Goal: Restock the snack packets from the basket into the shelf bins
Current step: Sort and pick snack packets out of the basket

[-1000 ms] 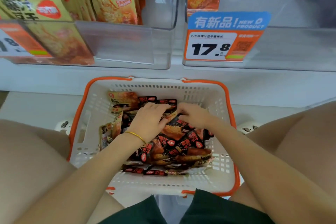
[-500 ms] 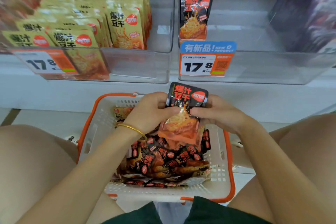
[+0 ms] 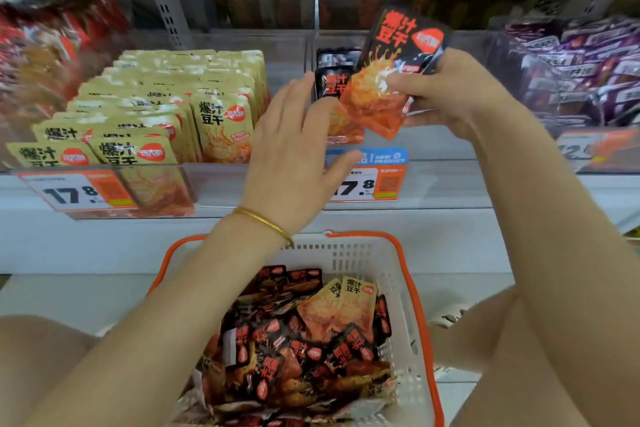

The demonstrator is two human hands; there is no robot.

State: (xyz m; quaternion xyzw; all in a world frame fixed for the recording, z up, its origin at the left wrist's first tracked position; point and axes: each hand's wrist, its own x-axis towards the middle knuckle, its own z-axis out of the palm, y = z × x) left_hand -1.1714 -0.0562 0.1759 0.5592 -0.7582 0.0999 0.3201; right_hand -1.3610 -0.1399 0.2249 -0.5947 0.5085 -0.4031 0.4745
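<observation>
Pinching a black-and-orange snack packet (image 3: 391, 55) in the right hand (image 3: 446, 94), up at the clear plastic shelf bin (image 3: 446, 184), with left hand (image 3: 294, 149) spread wide, empty. Loads more in the white orange-rimmed basket (image 3: 349, 255).

packets (image 3: 304, 357) in basket (image 3: 412, 288), basket below middle bin (image 3: 443, 146), held packet (image 3: 398, 55) before that bin, fuller bin (image 3: 214, 184) left of it

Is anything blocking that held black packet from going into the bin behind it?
Nothing visible blocks it. The right hand holds the black packet above the clear bin; the left hand is at the standing packets beside it.
</observation>
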